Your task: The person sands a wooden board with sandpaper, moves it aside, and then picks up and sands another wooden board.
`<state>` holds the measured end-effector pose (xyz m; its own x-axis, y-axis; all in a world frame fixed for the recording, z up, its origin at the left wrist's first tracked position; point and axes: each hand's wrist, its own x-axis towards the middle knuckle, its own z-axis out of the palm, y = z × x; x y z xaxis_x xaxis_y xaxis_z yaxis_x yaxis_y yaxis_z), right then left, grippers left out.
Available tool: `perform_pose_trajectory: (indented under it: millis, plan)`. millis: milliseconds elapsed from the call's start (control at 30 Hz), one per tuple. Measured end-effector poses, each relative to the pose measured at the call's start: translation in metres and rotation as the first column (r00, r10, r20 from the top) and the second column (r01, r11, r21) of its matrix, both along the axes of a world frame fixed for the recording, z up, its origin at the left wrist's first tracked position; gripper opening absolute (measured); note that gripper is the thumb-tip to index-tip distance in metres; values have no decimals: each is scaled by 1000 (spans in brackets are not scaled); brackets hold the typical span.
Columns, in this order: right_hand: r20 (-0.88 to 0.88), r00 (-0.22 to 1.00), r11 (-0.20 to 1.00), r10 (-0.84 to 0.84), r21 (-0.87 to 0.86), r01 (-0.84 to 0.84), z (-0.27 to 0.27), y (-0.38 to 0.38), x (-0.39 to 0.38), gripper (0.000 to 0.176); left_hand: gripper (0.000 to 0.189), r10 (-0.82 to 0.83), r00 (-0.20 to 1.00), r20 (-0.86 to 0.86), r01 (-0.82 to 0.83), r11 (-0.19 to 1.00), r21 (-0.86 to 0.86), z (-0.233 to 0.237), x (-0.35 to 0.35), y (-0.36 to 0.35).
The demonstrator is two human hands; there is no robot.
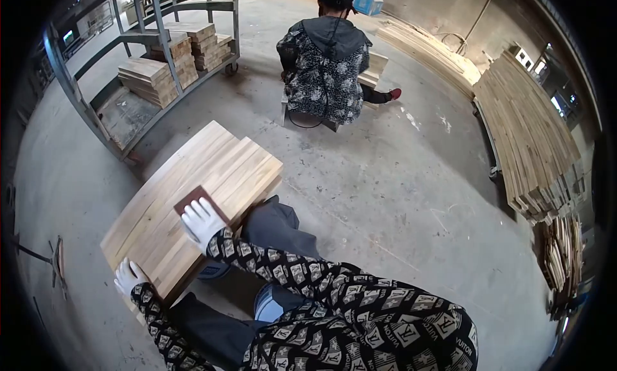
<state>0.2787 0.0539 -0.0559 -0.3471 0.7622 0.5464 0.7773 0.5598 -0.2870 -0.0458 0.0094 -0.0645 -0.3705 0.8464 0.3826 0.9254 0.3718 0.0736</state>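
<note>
A pale laminated wood panel lies before me, at the top of a stack beside my knees. My right hand, in a white glove, presses a dark reddish-brown sanding pad flat on the panel near its right edge, the fingers lying over the pad. At the panel's near left corner rests my left hand, also gloved in white, with its fingers over the edge and no tool visible in it. The underside of the left hand is hidden.
A metal cart with wood stacks stands at the upper left. Ahead, a person sits with their back to me. Long boards are piled at the right, and blue buckets are below my arms.
</note>
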Motion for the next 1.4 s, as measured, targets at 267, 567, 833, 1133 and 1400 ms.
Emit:
perform_pose_trajectory:
  millis: [267,567,833,1133,1400]
  plan:
    - [37,959,959,283,6,-283,17,-1,17,55,31,-78,997,-28,81,989,122,-12,-3,-3]
    - [93,957,960,-274,-29,277,8,73,126,54,33,-34,999,31,31,993,112,-7,4,0]
    - [-21,988,988,154,27,-154,8,-23,-28,53,32,-33,999,19,32,996,78,-6,3,-1]
    - [109,982,986,151,59,-158,6,35,50,54,34,-55,998,35,51,994,100,-7,2,-3]
    - [139,914,922,-382,-6,387,5,79,101,57,33,-29,999,41,26,996,87,-4,5,0]
